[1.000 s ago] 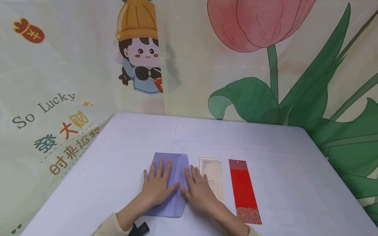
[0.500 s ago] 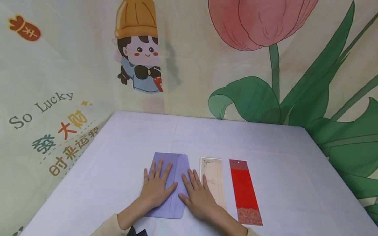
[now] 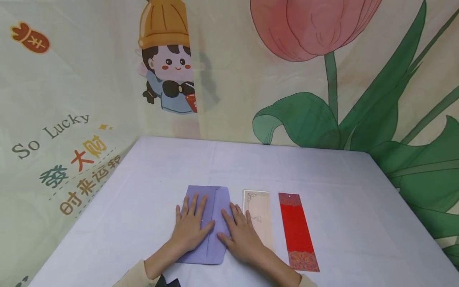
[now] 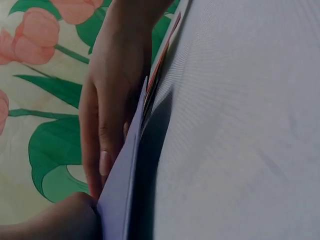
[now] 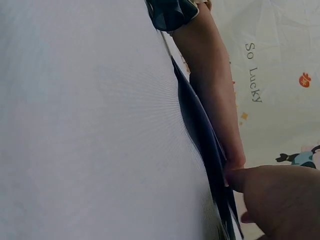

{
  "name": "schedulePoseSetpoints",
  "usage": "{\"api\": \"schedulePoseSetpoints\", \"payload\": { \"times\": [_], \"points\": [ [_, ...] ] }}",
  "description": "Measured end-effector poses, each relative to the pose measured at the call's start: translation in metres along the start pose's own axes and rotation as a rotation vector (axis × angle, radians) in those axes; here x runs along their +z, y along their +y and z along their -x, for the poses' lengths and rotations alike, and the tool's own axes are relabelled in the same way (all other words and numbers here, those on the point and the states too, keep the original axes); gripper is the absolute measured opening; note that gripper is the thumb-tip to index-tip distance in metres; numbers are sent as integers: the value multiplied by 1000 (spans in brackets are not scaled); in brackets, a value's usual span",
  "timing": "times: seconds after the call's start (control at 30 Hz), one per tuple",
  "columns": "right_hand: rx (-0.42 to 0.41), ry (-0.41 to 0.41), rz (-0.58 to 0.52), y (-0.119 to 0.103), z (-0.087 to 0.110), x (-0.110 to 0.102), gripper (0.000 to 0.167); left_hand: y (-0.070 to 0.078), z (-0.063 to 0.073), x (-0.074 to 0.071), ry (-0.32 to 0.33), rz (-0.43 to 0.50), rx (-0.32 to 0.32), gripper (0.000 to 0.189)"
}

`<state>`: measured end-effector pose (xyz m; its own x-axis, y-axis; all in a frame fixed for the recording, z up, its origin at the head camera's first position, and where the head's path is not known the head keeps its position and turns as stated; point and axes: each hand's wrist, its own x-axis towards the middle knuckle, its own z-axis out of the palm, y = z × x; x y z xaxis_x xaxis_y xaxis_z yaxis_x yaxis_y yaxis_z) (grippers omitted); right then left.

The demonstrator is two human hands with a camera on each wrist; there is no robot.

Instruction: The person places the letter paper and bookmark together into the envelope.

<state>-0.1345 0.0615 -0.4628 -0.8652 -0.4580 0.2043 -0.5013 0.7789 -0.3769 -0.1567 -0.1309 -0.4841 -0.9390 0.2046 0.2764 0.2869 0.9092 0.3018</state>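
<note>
A purple envelope [image 3: 218, 247] lies on the white-covered table, its long flap edge running down the right part. On its left half my left hand [image 3: 190, 227] rests flat with fingers spread. My right hand [image 3: 242, 235] lies with its fingers on the envelope's right edge and thumb on the paper. Seen edge-on in the left wrist view, the purple envelope [image 4: 121, 192] rises slightly off the table near the fingers. Just right of it is a cream printed card [image 3: 263, 219], partly covered by my right hand. Farther right lies a red bookmark-like strip [image 3: 297, 229] with patterned ends.
The white table [image 3: 358, 207] reaches back to a cloth backdrop [image 3: 229, 79] printed with a tulip and a cartoon child. Something black [image 3: 167, 281] shows by my left sleeve at the near edge.
My right hand has shifted very slightly on the envelope's right edge. The left hand, envelope, card and red strip stay about where they were; the camera view sways a little.
</note>
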Motion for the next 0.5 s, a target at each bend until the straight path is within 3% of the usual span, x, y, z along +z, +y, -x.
{"api": "schedulePoseSetpoints", "payload": {
  "times": [0.13,0.2,0.27,0.37,0.47,0.5],
  "points": [
    [67,166,-257,3,-6,-3,51,0,0,-1,13,60,-22,79],
    [86,184,-411,5,-10,-5,44,0,0,-2,22,84,-31,79],
    [88,120,-629,7,-14,-6,40,0,1,-4,27,95,-41,79],
    [95,-45,-942,11,-18,-6,41,0,1,-5,26,102,-47,78],
    [128,-179,-1122,14,-20,-5,48,1,0,-5,23,110,-45,78],
    [138,-198,-1123,15,-20,-5,50,1,-1,-5,25,112,-42,78]
  ]
}}
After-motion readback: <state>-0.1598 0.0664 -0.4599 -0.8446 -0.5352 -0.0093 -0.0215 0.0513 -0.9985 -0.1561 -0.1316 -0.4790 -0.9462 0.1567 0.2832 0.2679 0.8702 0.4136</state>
